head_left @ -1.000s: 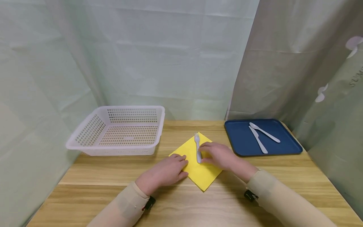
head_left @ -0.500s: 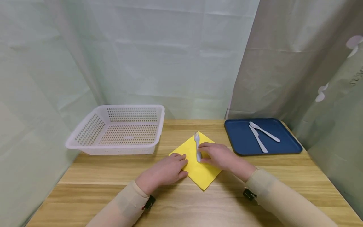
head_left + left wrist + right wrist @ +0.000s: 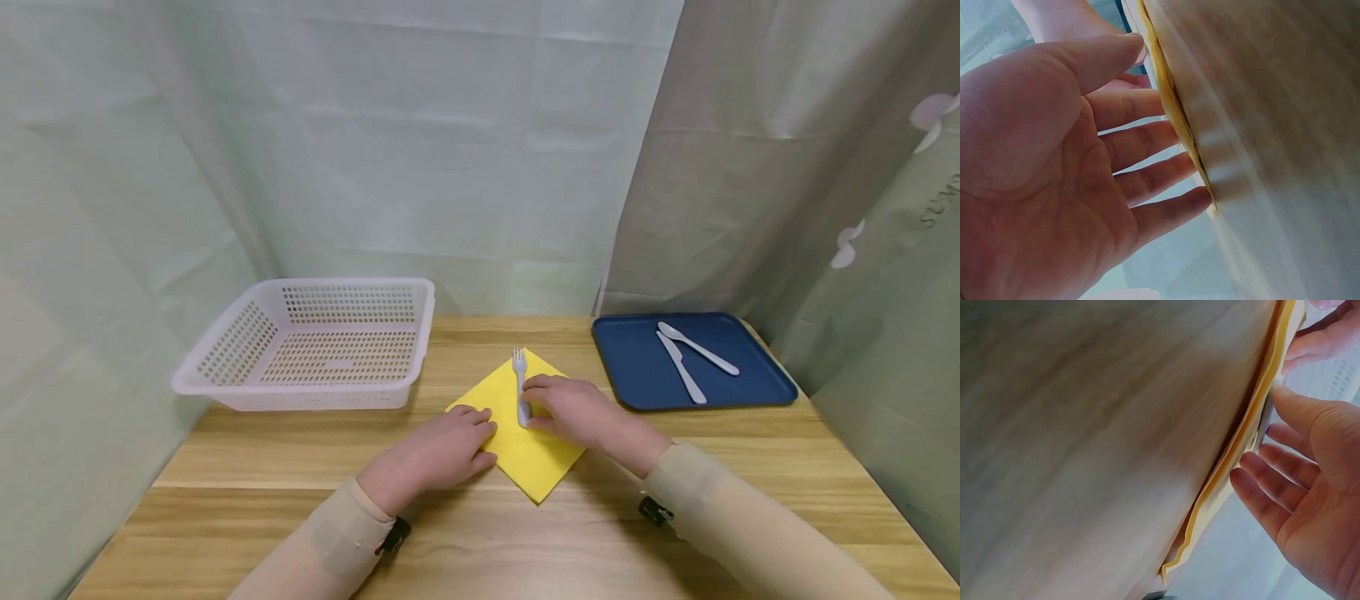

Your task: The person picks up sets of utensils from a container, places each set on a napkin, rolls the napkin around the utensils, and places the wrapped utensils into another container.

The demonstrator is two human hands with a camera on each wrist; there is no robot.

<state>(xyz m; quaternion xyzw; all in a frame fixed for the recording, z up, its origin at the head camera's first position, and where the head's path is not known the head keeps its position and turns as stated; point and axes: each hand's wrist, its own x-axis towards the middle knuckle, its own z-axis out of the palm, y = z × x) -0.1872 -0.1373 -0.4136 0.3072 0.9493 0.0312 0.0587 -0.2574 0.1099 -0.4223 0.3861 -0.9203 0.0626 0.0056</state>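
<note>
Resting loosely parted, no pinch evident, the grip of the right hand (image 3: pixel 573 410) touches the fork (image 3: pixel 520 377) just to its left, tines pointing away from the person; the left hand (image 3: pixel 438 450), farther off, lays relaxed fingers on the yellow napkin (image 3: pixel 534 467) beneath.

We are in a small curtained-off booth: pale hanging sheets (image 3: pixel 450 167) cover the upper left and middle of the frame, a printed curtain (image 3: pixel 892 333) closes the right edge, and a wood-grain table (image 3: pixel 247 517) fills the bottom. Home or lab, we cannot tell.
</note>
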